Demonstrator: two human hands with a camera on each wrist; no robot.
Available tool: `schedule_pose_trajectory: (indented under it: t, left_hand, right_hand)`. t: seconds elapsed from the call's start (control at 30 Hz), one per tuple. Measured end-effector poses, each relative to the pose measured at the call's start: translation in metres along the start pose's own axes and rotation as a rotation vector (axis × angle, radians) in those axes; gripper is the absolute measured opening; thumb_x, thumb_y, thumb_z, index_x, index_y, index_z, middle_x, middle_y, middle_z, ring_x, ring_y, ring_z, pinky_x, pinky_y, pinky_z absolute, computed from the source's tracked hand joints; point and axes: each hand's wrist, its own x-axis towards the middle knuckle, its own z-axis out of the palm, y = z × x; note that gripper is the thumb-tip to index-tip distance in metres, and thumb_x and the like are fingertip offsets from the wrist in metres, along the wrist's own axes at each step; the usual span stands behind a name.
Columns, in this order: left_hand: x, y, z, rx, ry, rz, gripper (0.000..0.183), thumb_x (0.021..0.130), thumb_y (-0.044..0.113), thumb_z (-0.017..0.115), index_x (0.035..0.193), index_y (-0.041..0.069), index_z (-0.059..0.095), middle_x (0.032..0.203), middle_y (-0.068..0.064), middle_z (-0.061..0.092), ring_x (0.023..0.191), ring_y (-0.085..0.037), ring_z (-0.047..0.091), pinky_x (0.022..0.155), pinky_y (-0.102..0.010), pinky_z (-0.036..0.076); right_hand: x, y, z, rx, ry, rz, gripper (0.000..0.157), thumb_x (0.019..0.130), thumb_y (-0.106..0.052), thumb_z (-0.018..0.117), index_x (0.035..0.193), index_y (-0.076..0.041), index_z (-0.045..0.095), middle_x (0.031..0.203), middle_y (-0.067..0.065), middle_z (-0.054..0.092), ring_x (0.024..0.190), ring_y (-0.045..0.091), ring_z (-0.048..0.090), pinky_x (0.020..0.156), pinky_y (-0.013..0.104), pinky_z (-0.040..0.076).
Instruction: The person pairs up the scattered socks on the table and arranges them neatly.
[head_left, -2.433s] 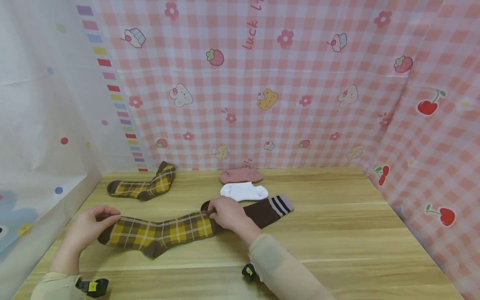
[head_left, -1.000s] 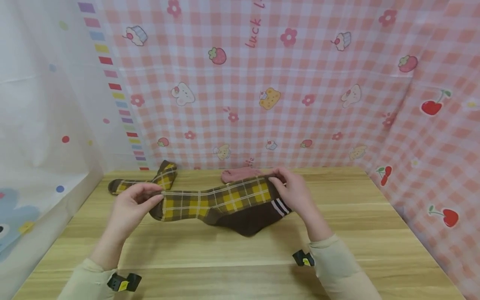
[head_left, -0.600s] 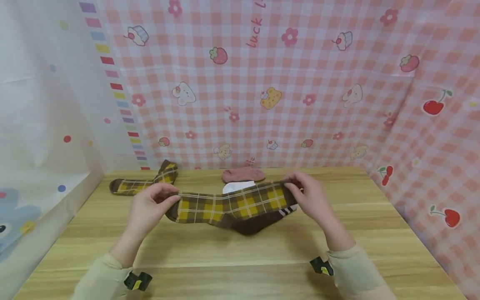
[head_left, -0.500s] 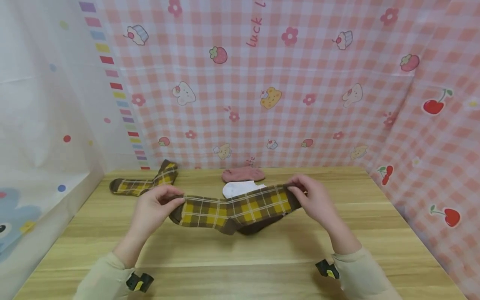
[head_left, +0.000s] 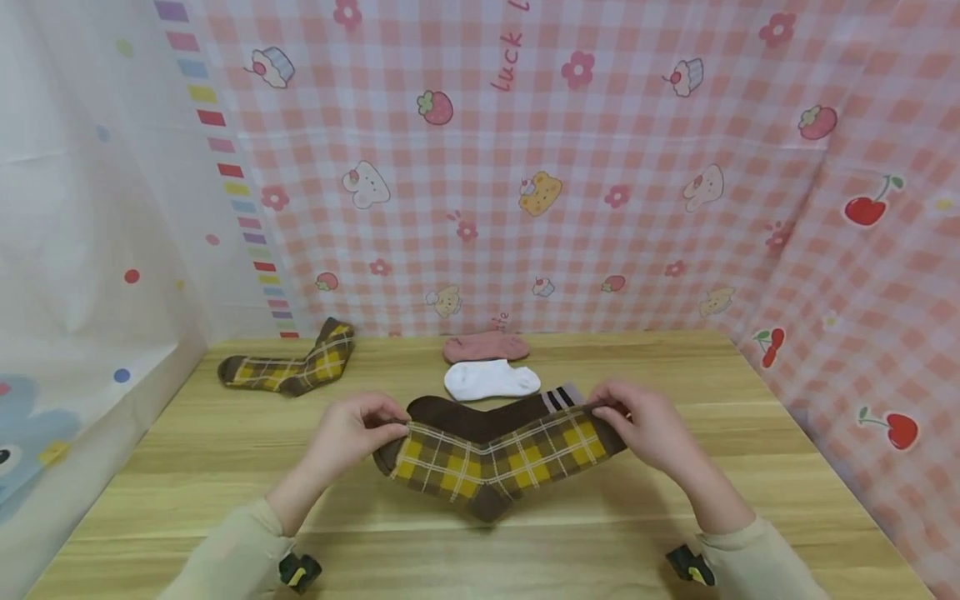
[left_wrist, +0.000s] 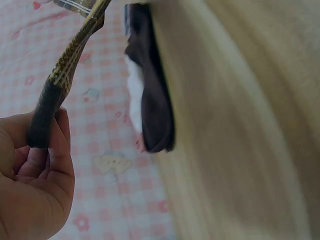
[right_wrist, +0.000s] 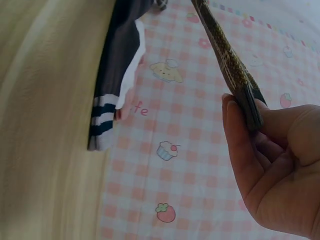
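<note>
A brown and yellow plaid sock [head_left: 487, 467] is stretched between my two hands, its heel sagging in the middle. My left hand [head_left: 352, 437] pinches the dark toe end, and my right hand [head_left: 641, 421] pinches the dark cuff. Both wrist views show the sock held up off the table, edge-on, between thumb and fingers. Just behind it on the table lies a dark brown sock [head_left: 450, 417] with a grey cuff and black stripes, partly overlapped by the plaid one in the head view.
Behind the brown sock, a white ankle sock [head_left: 491, 380] and a pink ankle sock [head_left: 486, 347] lie in line. A second plaid sock [head_left: 292, 373] rests at the back left of the wooden table [head_left: 480, 567]. A pink checked cloth [head_left: 480, 167] hangs along the back.
The plaid sock was lifted from the front left, carried right over the brown sock, then drawn back toward me. The brown and white socks show again behind it.
</note>
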Motion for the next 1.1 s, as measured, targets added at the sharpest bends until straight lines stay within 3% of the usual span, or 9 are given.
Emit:
schedule_pose_trajectory:
  t: [0.17,0.5,0.83,1.1]
  left_hand:
    - [0.0,-0.007,0.012,0.008,-0.083,0.015,0.009,0.083,0.006,0.079,0.087,0.012,0.075,0.078,0.006,0.068,0.07,-0.008,0.062,0.063,-0.025,0.052]
    - [0.0,-0.016,0.024,0.025,-0.141,0.044,0.011,0.081,0.004,0.08,0.083,0.013,0.073,0.076,0.008,0.067,0.068,-0.005,0.06,0.062,-0.024,0.051]
    - [0.006,-0.032,0.034,0.028,-0.187,0.072,0.012,0.081,0.003,0.08,0.083,0.012,0.073,0.076,0.008,0.067,0.07,-0.004,0.061,0.065,-0.024,0.052]
    - [0.008,-0.042,0.042,0.097,-0.253,0.088,0.013,0.079,0.002,0.08,0.079,0.01,0.07,0.074,0.01,0.066,0.069,-0.001,0.059,0.065,-0.023,0.05]
  right_hand:
    - [-0.007,0.005,0.001,0.0,-0.078,0.021,0.011,0.093,-0.004,0.067,0.093,-0.014,0.069,0.09,0.0,0.068,0.078,0.008,0.059,0.067,0.03,0.052]
    - [-0.017,0.016,0.008,-0.016,-0.162,0.071,0.013,0.093,-0.003,0.067,0.093,-0.015,0.068,0.087,-0.009,0.065,0.071,0.004,0.052,0.062,0.027,0.048]
    - [-0.01,0.035,0.021,-0.036,-0.203,0.02,0.008,0.092,-0.004,0.068,0.092,-0.012,0.068,0.088,-0.006,0.067,0.078,0.009,0.061,0.069,0.032,0.053]
    - [-0.006,0.054,0.033,-0.007,-0.297,0.049,0.007,0.09,-0.004,0.069,0.09,-0.01,0.066,0.081,-0.01,0.063,0.075,0.006,0.056,0.069,0.031,0.051]
